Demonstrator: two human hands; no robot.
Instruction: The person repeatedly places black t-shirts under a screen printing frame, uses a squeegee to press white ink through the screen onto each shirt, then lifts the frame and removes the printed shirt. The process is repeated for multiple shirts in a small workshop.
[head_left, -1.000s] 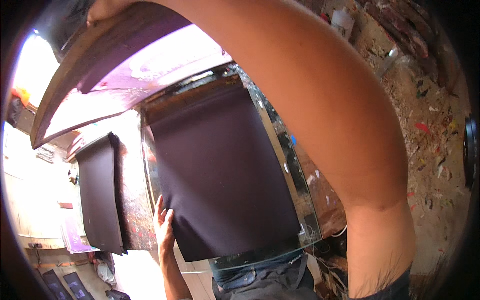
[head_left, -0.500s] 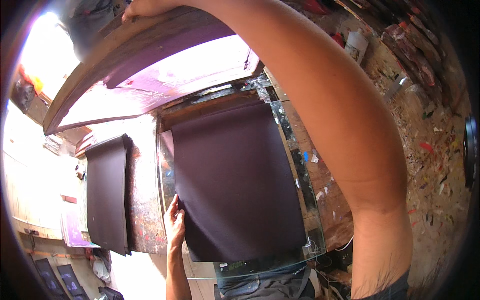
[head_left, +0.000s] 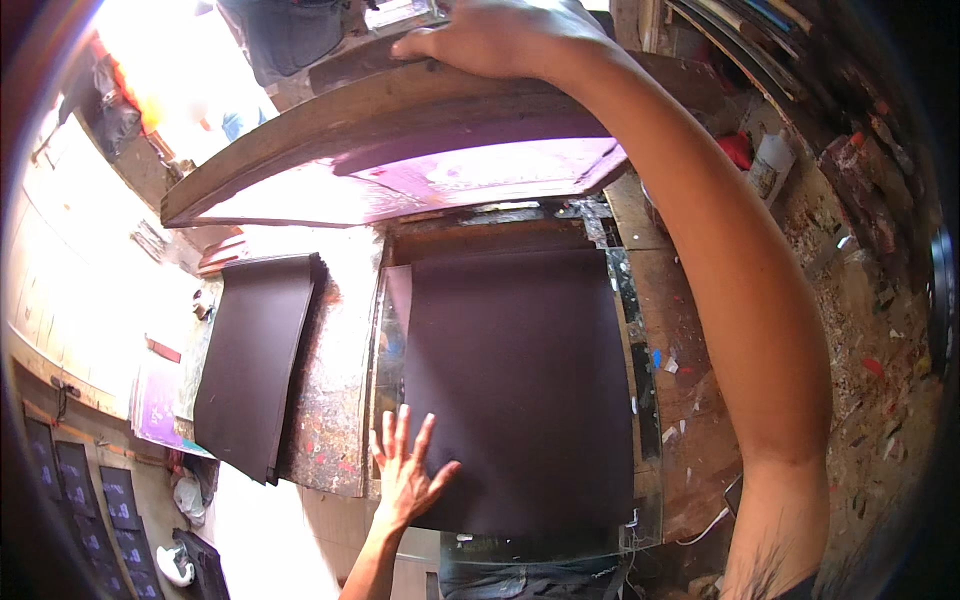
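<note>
A black sheet (head_left: 520,390) lies on a glass-topped board (head_left: 648,500) in front of me. My left hand (head_left: 408,480) is over its near left corner, fingers spread and holding nothing; whether it touches the sheet I cannot tell. Beyond the sheet, a wooden screen-printing frame (head_left: 400,105) with purple mesh stands raised and tilted. My right hand (head_left: 500,40) reaches across and is closed over the frame's upper edge, its thumb along the wood. The forearm hides the frame's right part.
Left of the board, a stack of black sheets (head_left: 255,360) rests on a paint-stained table (head_left: 335,440). A white bottle (head_left: 770,165) stands at the far right. Printed dark pieces (head_left: 125,530) lie low on the left, near a white helmet-like object (head_left: 175,565).
My left hand has let go of the sheet's left edge and opened, spread over the near corner. My right hand still holds the raised frame, which now shows less mesh. The whole view has shifted.
</note>
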